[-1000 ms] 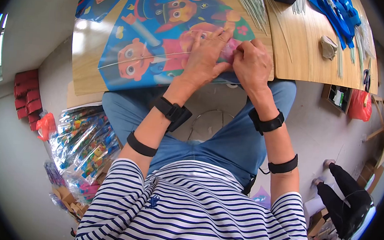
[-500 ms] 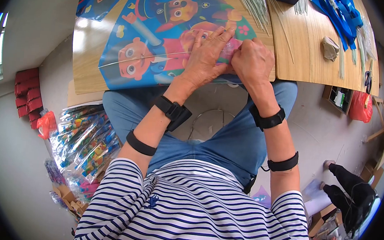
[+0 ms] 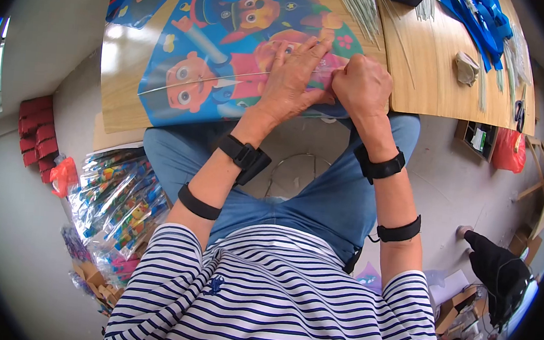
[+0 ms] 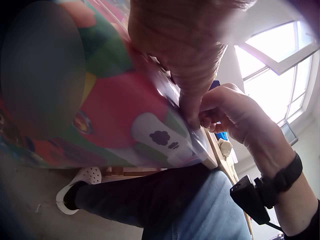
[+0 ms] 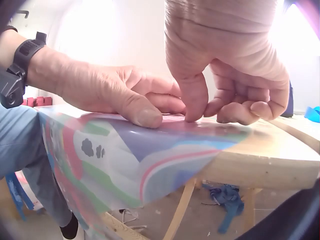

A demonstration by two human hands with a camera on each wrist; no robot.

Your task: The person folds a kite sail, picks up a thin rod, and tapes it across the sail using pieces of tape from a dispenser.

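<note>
A glossy cartoon-printed sheet lies on the wooden table, its near part hanging over the front edge. Across it runs a thin pale rod, which passes under my left hand. This hand rests on the sheet with fingers extended, its thumb lying along the surface. Beside it, my right hand has its fingers curled, with the thumb and index tips close together right at the sheet. I cannot tell whether something thin is pinched there. In the left wrist view the right hand shows beyond the left one.
A bundle of thin rods lies behind the sheet. Blue straps, a crumpled pale lump and scissors lie at the right. Foil-like printed packs fill the floor at left. Another person is at lower right.
My right hand has shifted slightly to the right and its fingers have curled more. My left hand stays in place on the sheet. The person at lower right has moved.
</note>
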